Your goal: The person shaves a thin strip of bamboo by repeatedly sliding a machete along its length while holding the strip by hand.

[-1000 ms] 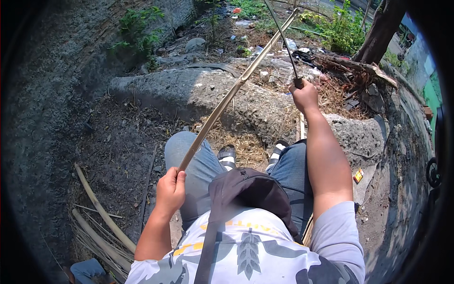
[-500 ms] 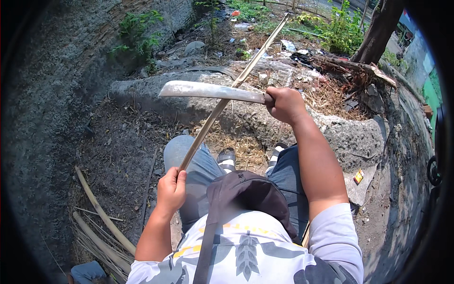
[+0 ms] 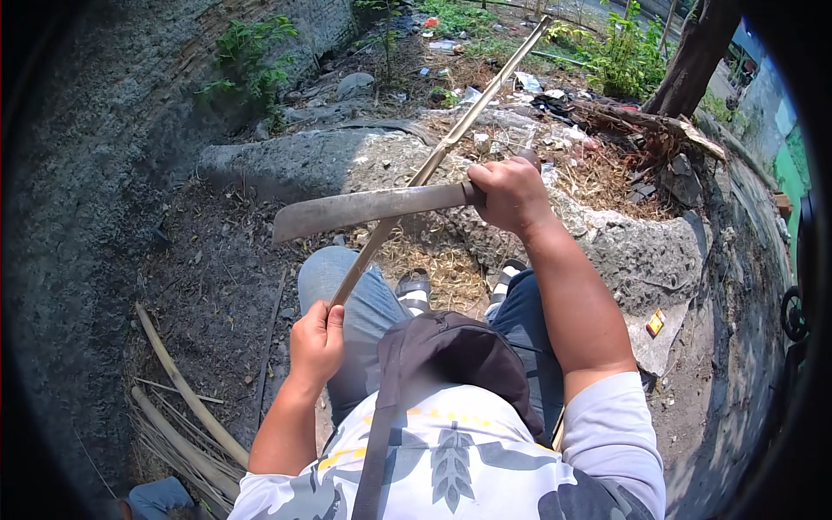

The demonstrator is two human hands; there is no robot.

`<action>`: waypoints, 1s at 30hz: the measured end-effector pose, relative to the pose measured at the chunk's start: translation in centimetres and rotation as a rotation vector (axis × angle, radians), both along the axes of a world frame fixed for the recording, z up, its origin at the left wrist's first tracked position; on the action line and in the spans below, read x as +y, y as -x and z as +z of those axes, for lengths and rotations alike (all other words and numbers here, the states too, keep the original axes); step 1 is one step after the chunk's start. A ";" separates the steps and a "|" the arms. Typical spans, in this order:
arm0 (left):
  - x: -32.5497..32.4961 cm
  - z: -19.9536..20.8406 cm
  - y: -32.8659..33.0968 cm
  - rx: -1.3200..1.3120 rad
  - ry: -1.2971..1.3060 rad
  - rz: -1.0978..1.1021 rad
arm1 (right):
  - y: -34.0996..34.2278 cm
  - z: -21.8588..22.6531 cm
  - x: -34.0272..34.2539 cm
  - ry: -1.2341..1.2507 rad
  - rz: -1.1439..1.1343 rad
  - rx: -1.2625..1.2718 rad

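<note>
My left hand [image 3: 315, 347] is closed around the near end of a long, pale wooden strip [image 3: 472, 117], perhaps a split palm stalk, which slants up and away to the right. My right hand [image 3: 513, 198] grips the dark wooden handle of a machete [image 3: 373, 211]. The broad blade lies across the strip, a little beyond my left knee, its blunt tip pointing left and slightly toward me. Whether the edge touches the strip or passes over it, I cannot tell.
A low, rough concrete ledge [image 3: 286, 162] runs in front of my feet, with dry shavings below it. Curved stalks [image 3: 186, 373] and thin sticks lie at the left. A tree trunk [image 3: 698, 61] stands far right, and litter is scattered beyond the ledge. Someone's denim-clad leg [image 3: 160, 496] shows lower left.
The machete has come nearer to me along the strip, its tip swinging down and left, and the blade has turned. The strip's far end has shifted slightly right; my left hand has barely moved.
</note>
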State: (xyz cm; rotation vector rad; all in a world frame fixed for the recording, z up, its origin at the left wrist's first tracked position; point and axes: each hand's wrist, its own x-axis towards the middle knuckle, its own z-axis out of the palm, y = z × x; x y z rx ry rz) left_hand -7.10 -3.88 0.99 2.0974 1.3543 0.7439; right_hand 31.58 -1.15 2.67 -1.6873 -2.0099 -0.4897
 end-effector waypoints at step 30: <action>-1.3 -0.5 4.4 0.050 0.012 0.138 | -7.7 -2.8 0.4 0.196 -0.717 0.726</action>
